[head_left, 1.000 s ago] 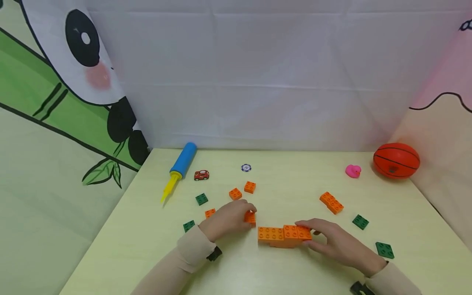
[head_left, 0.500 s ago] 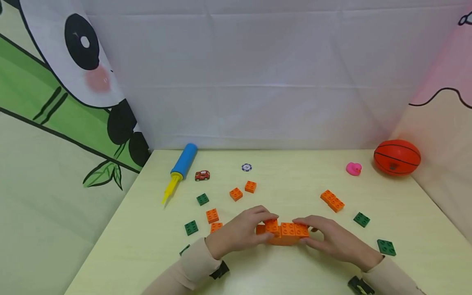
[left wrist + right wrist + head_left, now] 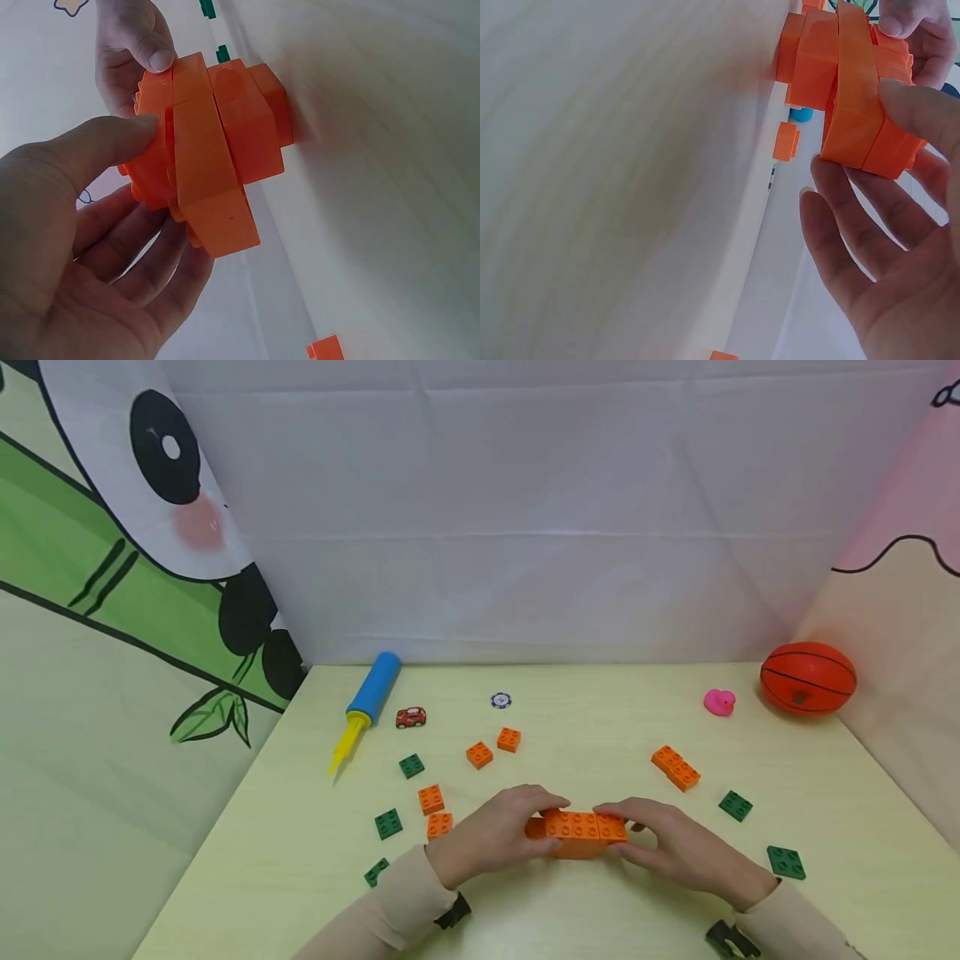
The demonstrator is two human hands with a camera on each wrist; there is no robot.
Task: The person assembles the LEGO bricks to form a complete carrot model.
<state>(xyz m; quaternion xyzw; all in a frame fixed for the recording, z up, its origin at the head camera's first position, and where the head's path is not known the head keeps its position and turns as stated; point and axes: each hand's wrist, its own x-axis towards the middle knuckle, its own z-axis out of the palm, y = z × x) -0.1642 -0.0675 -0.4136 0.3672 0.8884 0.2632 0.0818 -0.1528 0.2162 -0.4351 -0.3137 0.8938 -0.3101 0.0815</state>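
Observation:
Between my two hands is a stepped stack of orange toy building bricks [image 3: 585,845], narrower toward its bottom in the left wrist view. My left hand [image 3: 495,837] pinches an orange brick [image 3: 154,169] in the top layer at the left end, thumb on the near side and fingers on the far side. That brick sits flush beside the other top bricks. The right end of the stack is held by my right hand [image 3: 686,853], its thumb on the near face [image 3: 859,105] and its fingers behind. The fingers partly hide the far side.
Loose orange bricks [image 3: 438,825] and green bricks [image 3: 388,823] lie left; a joined orange pair [image 3: 675,768] and green bricks [image 3: 736,806] lie right. Farther back are a blue-yellow pump [image 3: 367,697], toy car [image 3: 410,717], chip [image 3: 501,700], pink duck [image 3: 719,702] and ball [image 3: 807,679].
My left hand has carried an orange brick rightward from the table onto the stack's top, and it now lies level against the neighbouring bricks. My right hand has stayed at the right end.

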